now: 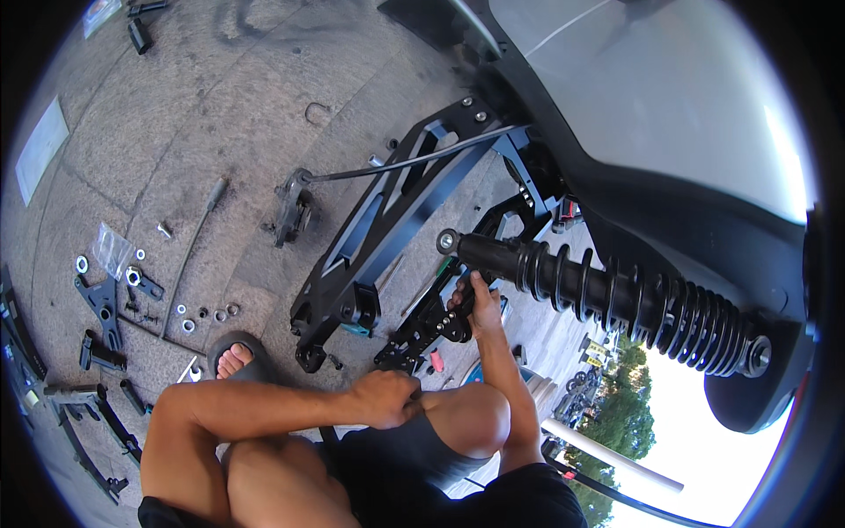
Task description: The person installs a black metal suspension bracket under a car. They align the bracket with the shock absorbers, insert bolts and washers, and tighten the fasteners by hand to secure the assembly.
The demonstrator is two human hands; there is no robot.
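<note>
A black coil-spring shock absorber (581,286) slants across the right side, its near-left end a bare mounting eye (447,241) and its far end bolted to a dark bracket. Just below that eye is my right hand (480,308), thumb up against the underside of the shock's body. Its fingers are curled, and what lies inside them is hidden. My left hand (385,398) is a closed fist beside my bent knee; I cannot see whether it holds anything. A black swingarm (387,211) with cut-out openings stands left of the shock, with a second black linkage (431,326) behind my right hand.
A brake caliper (295,207) hangs on a hose beside the swingarm. Left on the stone paving lie washers (188,326), brackets (106,308), a plastic bag (113,251) and a long cable (185,260). A large grey body panel (669,97) overhangs the upper right.
</note>
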